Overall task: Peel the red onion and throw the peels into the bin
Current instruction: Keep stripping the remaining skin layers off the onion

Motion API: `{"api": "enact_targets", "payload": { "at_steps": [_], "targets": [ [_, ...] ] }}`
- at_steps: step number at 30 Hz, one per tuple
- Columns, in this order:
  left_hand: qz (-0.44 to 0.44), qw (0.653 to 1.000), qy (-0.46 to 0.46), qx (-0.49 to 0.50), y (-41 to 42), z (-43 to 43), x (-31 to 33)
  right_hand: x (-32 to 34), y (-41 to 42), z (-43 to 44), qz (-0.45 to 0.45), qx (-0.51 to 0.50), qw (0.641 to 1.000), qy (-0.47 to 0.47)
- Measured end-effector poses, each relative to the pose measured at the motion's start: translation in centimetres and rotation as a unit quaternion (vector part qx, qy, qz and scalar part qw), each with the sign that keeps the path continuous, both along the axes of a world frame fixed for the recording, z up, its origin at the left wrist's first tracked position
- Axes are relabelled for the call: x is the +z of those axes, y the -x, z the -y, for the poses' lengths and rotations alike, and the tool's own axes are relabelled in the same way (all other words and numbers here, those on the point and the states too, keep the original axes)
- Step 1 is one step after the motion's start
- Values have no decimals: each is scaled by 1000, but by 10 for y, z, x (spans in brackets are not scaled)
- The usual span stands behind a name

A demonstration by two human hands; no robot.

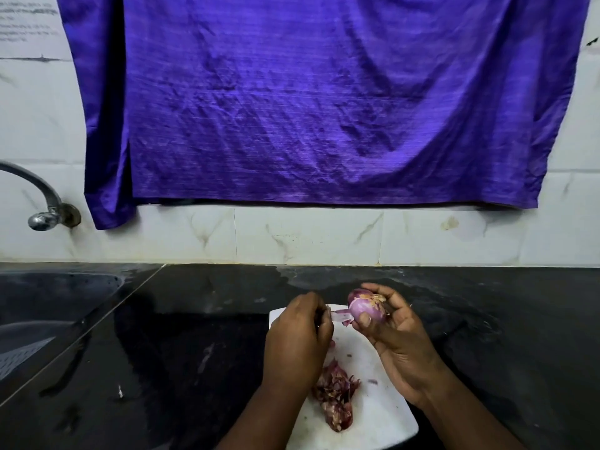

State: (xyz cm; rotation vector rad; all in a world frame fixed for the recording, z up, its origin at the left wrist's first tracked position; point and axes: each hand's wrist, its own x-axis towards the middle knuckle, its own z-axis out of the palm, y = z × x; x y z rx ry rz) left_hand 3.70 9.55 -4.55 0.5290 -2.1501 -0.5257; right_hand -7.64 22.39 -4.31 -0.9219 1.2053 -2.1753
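Observation:
My right hand grips a small red onion above the far end of a white cutting board; the thumb lies across its front and the fingers curl behind it. My left hand pinches a pale purple strip of peel that still hangs from the onion's left side. A heap of dark red peels lies on the board between my forearms. No bin is in view.
The board rests on a black, wet-looking counter. A steel sink sits at the left, with a tap on the tiled wall above it. A purple cloth hangs on the wall behind.

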Motion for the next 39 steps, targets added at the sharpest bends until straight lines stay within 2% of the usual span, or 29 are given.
{"api": "enact_targets", "payload": {
  "at_steps": [6,14,16,22,28,39],
  "targets": [
    [19,999,-16,35,0,5,-1,8,-4,-4,21,-5,1000,13],
    [30,999,13,-16,-1,4,-4,3,-5,-3,-45,-41,997,-42],
    [9,999,-1,-34,-1,2,-2,2,-3,-2,-60,-42,997,-41],
    [-134,986,-45,-93,-3,-2,3,-2,-1,0,-94,-58,993,-37],
    [-137,982,-29,-124,-1,0,1,-1,-1,-2,-109,-53,992,-39],
    [-160,970,-98,-151,0,3,2,-1,-1,-5,-132,-37,989,-52]
  ]
}}
